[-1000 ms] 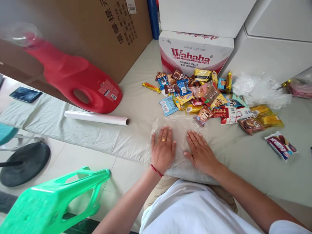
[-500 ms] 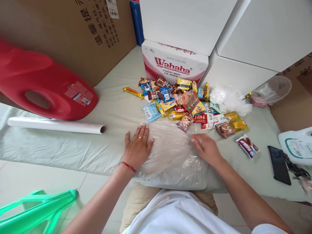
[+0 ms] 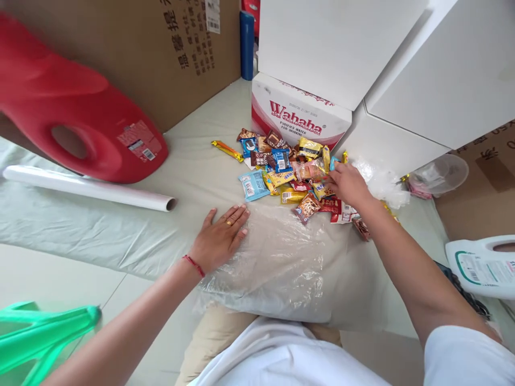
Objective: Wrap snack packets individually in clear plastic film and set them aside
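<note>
My left hand (image 3: 220,236) lies flat with its fingers stretched out. It presses on the left side of a clear plastic sheet or bag (image 3: 277,257) spread over the cloth at the front edge. Over the right part of a heap of wrapped snacks (image 3: 281,161), my right hand (image 3: 349,185) has its fingers bent and closed on a snack packet, mostly hidden beneath them. Close by are a yellow packet (image 3: 309,147), a light blue packet (image 3: 253,185) and a cookie packet (image 3: 307,208). A thin yellow-orange stick packet (image 3: 227,150) lies apart at the left.
A Wahaba-style water carton marked Wahaha (image 3: 300,115) stands behind the snacks. Crumpled clear plastic (image 3: 380,179) and a clear tub (image 3: 440,174) lie right. A white roll (image 3: 88,187) and red jug (image 3: 137,145) are left; a white bottle (image 3: 483,268) is right.
My right hand has left the right edge of the plastic and moved forward into the snack heap, closing on a packet. My left hand stays flat on the plastic. The view has shifted slightly.
</note>
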`<state>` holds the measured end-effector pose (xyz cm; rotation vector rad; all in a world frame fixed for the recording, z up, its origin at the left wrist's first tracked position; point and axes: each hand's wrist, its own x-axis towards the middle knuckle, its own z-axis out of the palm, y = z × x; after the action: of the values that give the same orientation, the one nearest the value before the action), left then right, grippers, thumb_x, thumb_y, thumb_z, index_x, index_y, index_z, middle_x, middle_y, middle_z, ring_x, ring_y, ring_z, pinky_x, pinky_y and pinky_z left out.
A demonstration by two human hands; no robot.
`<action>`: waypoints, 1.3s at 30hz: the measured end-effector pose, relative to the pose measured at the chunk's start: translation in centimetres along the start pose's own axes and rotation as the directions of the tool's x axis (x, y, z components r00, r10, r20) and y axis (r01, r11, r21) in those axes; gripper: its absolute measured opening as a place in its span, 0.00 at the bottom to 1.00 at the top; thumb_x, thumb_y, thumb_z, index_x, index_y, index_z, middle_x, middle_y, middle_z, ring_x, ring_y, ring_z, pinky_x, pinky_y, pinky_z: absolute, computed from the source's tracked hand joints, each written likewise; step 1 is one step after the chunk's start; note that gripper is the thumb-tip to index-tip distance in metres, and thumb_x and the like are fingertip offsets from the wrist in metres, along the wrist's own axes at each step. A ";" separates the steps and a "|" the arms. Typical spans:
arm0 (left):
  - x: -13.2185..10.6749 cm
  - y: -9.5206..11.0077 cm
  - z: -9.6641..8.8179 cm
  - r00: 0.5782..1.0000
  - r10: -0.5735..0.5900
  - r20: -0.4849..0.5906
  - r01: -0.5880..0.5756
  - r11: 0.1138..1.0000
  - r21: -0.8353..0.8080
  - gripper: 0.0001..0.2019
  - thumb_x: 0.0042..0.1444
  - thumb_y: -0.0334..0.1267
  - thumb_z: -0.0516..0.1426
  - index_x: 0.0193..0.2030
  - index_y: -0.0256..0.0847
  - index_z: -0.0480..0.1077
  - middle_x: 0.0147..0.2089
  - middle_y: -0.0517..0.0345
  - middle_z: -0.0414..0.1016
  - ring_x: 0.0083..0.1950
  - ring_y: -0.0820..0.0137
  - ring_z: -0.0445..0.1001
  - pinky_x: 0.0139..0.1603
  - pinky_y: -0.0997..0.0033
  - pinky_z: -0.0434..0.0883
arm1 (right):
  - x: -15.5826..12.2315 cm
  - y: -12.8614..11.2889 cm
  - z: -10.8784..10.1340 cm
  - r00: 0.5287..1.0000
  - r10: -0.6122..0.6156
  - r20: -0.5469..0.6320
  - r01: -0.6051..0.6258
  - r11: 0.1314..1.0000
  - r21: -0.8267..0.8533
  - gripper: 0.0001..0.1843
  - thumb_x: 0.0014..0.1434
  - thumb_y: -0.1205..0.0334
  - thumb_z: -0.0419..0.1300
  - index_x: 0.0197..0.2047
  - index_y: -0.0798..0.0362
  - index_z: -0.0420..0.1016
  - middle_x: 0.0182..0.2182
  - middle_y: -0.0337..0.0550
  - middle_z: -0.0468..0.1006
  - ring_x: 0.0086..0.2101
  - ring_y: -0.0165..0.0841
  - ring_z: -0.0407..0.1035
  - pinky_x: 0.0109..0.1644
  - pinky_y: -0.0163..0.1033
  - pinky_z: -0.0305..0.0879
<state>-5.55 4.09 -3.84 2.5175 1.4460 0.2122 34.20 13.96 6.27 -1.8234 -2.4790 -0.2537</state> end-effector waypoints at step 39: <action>-0.4 1.5 0.2 0.998 -0.046 -0.044 0.047 0.998 0.029 0.29 0.73 0.50 0.39 0.78 0.48 0.51 0.79 0.51 0.51 0.78 0.54 0.53 0.76 0.34 0.42 | -12.7 -18.0 3.1 0.981 -0.185 0.058 0.149 0.912 0.381 0.29 0.66 0.52 0.62 0.67 0.51 0.70 0.59 0.55 0.74 0.63 0.52 0.59 0.67 0.63 0.56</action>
<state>-4.49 3.01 -3.59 2.5147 1.5338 0.2405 21.02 -2.70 -0.32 -1.5017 -2.5239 0.2913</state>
